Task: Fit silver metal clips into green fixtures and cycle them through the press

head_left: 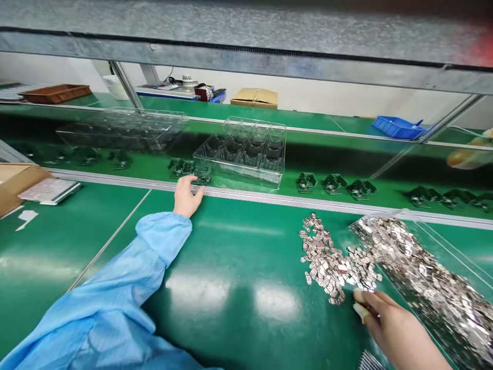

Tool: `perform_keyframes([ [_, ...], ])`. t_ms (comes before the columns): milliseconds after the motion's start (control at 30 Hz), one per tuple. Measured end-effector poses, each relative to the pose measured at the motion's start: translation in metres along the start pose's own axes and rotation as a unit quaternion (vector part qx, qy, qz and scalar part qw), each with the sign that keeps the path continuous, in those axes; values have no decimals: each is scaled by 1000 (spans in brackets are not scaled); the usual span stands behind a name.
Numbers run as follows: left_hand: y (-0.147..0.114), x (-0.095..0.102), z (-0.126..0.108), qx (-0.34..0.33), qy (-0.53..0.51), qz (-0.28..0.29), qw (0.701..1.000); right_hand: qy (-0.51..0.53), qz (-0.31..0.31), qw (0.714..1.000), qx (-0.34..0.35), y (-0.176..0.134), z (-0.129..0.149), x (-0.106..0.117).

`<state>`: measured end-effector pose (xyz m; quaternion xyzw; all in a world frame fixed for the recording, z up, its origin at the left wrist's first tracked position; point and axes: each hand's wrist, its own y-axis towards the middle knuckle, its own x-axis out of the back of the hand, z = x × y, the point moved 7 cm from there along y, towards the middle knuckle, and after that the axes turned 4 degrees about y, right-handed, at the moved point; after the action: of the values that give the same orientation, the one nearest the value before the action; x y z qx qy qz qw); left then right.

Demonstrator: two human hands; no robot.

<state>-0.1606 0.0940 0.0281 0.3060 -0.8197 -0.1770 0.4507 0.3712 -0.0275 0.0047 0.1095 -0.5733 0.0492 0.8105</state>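
My left hand (187,198), in a light blue sleeve, reaches over the rail to small dark circuit-board-like parts (188,168) on the green shelf. Its thumb stands apart from the fingers, and the fingertips lie at the edge of the nearest part; I cannot tell whether they touch it. My right hand (393,321), with pale covers on its fingertips, is pinched at the near edge of a loose pile of small silvery metal pieces (327,259). Whatever is between those fingertips is too small to make out.
A clear bag (431,277) full of metal pieces lies at right. Clear plastic trays (246,154) stand on the shelf, with more dark parts (335,184) along it. A metal beam (246,56) crosses overhead. At left is a cardboard box (15,187); a blue tray (396,127) sits behind.
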Motion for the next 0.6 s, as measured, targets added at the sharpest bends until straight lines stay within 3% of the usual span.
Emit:
perform_keyframes([
  [167, 36, -19, 8, -37, 39, -53, 997, -88, 52, 991, -81, -2, 6, 0],
  [300, 46, -32, 9, -78, 46, -46, 995, -64, 109, 981, -146, 2, 4, 1],
  [467, 45, -20, -1, -98, 36, -85, 991, 4, 137, 968, -210, 2, -7, 2],
  [600, 18, -7, -39, -147, 21, -98, 984, 4, 111, 975, -191, 3, -7, 3],
])
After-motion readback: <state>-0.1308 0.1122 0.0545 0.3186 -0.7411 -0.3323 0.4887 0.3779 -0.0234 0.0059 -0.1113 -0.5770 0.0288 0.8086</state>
